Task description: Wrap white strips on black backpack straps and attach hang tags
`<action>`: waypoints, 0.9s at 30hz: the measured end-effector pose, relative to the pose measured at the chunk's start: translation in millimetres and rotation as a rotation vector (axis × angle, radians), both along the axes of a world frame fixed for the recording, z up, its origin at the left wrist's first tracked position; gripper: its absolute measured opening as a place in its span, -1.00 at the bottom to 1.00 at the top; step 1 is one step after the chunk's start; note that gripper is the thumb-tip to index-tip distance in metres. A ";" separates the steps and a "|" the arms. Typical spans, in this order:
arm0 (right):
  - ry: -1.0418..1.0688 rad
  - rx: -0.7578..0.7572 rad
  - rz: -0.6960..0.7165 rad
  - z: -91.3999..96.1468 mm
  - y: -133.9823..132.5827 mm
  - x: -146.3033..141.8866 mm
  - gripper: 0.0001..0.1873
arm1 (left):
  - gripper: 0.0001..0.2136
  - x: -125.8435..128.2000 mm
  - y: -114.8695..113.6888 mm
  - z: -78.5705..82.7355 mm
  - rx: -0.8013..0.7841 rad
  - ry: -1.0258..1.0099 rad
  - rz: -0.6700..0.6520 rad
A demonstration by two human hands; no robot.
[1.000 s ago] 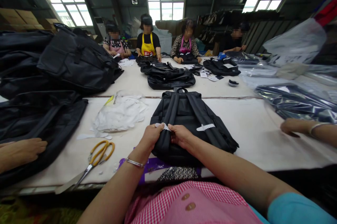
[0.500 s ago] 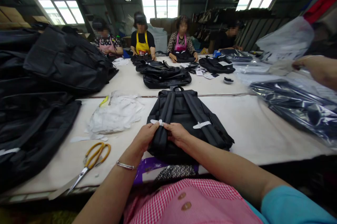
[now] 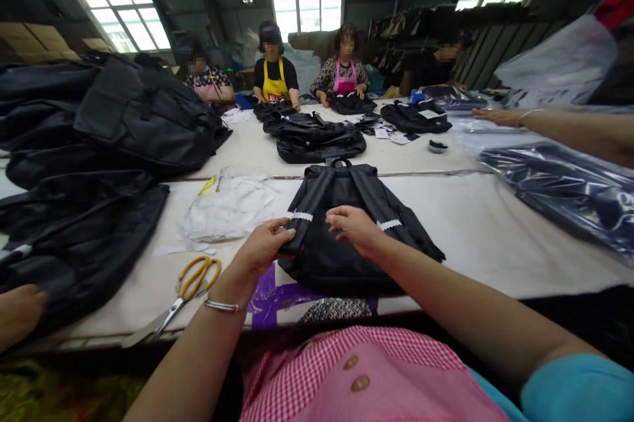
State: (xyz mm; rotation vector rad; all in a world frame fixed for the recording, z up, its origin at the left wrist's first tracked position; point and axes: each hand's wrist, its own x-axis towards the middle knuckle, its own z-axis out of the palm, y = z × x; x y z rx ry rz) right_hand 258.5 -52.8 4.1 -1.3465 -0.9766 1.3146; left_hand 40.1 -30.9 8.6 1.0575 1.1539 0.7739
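Black fabric backpack [image 3: 347, 224]: flat on the white table [image 3: 470, 237] before you, straps up. Your left hand [image 3: 262, 247] pinches its left strap; your right hand [image 3: 354, 227] rests open on it. Nearby: yellow-handled scissors [image 3: 191, 286], white paper scraps [image 3: 230, 207], stacked black bags [image 3: 99, 164]. No legible writing.

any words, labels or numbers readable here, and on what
None can be read.
Yellow apron of a person across the table: a red mark on the chest, too blurred to read.
Paper tags on the far table: too small to read.
Black backpack under the left hand and right hand: no lettering shows.
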 end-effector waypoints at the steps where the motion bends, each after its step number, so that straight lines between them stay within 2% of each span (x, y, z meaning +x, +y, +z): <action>1: -0.046 0.039 -0.041 4.1 -2.3 12.5 -0.87 | -0.46 -2.2 2.8 1.8 -0.016 -0.015 -0.005; 6: -0.107 0.070 -0.227 9.1 -17.9 73.3 -0.82 | -0.67 -4.7 6.2 8.6 -0.067 -0.101 -0.036; 13: -0.301 0.106 -0.441 -18.3 -45.6 135.5 -0.75 | -0.75 5.1 2.3 7.5 -0.137 -0.135 0.046; 17: -0.425 0.186 -0.446 -30.2 -54.0 145.8 -0.70 | -0.85 8.5 2.7 3.9 -0.269 -0.199 0.115; 20: -0.494 0.260 -0.433 -34.5 -55.4 145.6 -0.69 | -0.83 8.3 2.0 0.6 -0.350 -0.251 0.127; 27: -0.489 0.266 -0.428 -41.2 -53.2 152.5 -0.70 | -0.73 7.4 -11.6 -2.5 -0.375 -0.154 0.086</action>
